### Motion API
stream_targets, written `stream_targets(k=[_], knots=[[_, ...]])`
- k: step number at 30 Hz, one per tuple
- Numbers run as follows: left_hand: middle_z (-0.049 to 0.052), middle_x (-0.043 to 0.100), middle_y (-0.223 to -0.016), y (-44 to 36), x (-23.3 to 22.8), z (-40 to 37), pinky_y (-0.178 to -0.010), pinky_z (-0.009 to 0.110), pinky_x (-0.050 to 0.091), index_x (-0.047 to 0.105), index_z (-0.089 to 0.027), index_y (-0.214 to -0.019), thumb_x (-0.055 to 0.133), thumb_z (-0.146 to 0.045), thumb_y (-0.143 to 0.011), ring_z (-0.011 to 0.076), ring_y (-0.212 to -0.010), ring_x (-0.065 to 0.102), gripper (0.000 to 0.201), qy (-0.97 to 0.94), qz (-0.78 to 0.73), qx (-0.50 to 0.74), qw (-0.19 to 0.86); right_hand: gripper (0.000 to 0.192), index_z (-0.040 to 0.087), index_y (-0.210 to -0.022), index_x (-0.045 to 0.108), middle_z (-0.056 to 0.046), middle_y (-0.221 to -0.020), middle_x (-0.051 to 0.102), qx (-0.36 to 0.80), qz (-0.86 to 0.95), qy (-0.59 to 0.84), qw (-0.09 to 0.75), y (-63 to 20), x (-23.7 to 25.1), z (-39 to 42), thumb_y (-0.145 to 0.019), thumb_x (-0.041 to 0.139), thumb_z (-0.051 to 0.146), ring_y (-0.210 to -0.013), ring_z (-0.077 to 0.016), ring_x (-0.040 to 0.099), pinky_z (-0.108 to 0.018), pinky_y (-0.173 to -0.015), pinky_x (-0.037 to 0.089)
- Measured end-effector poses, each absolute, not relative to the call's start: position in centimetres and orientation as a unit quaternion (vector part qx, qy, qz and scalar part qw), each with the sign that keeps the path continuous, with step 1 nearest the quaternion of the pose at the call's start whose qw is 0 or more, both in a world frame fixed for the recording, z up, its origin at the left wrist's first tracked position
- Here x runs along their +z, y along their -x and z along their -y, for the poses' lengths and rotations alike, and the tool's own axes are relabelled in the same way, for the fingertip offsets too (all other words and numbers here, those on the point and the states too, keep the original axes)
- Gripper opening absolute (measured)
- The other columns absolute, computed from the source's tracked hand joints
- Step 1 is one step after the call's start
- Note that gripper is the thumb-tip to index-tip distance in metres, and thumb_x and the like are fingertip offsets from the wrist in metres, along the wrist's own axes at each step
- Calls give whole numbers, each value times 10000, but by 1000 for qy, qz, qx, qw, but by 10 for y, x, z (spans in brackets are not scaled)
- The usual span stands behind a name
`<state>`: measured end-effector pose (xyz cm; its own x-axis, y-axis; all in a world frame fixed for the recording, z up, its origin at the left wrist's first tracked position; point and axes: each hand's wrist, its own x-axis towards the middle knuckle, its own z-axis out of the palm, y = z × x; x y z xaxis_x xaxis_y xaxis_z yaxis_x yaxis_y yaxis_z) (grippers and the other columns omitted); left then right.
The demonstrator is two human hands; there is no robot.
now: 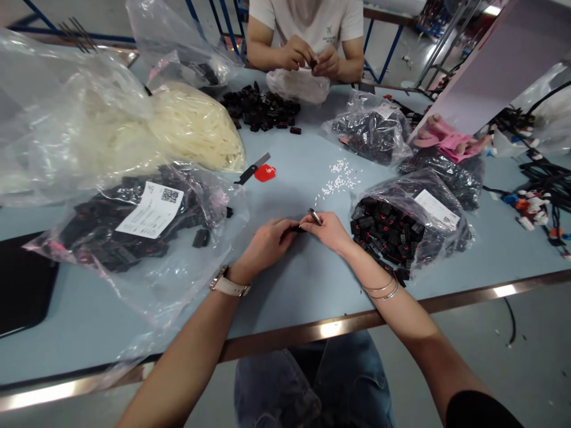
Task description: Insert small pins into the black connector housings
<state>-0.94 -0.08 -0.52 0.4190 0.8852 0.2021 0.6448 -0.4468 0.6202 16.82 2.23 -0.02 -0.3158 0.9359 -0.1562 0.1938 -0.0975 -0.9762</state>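
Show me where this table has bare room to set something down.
Bare tabletop shows between the red piece and the scattered white bits, and from the left hand and right hand to the near edge. Crowded: the left side, under bulging plastic bags, and the right, with bagged black parts and cables.

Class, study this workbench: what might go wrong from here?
The small dark part between the left hand and right hand could slip. The loose white pieces beyond them might scatter if brushed. The right forearm could knock the black parts at the mouth of the open bag.
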Motion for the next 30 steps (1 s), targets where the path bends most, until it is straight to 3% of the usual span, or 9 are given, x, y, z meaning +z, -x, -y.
stream_targets(k=[6,13,18,22,30], knots=[[55,665,-942,9,-5,1,-767,304,493,613,-192,-1027,461,-213,-862,183,-849,619,226,-807,-472,264,238,111,156,-746,671,28,-681,620,520,615,500,319,-170,-1,-21,-731,595,235,-665,-108,534,-247,-717,414],[58,673,-948,9,-5,1,-778,311,497,622,-185,-1033,461,-201,-859,186,-853,624,237,-805,-476,263,238,131,167,-831,712,7,-753,604,392,708,529,254,-172,10,-19,-774,603,212,-722,-111,544,-222,-708,396],[64,678,-970,9,-6,1,-815,321,499,624,-178,-1038,472,-188,-855,189,-889,629,238,-803,-471,276,240,131,153,-824,709,-10,-762,585,303,750,549,210,-169,21,-14,-805,587,196,-655,-98,512,-216,-650,378],[66,678,-968,9,-8,1,-804,323,505,628,-178,-1024,482,-191,-852,191,-878,633,226,-803,-471,280,236,176,148,-805,700,-36,-776,596,242,786,536,189,-167,21,-11,-843,545,222,-718,-123,539,-233,-692,391],[55,667,-848,9,-4,1,-723,289,492,646,-176,-908,495,-189,-842,183,-789,624,165,-808,-476,272,217,228,177,-992,677,-65,-987,608,169,820,537,101,-163,29,-2,-857,497,211,-798,-153,590,-265,-724,426]])
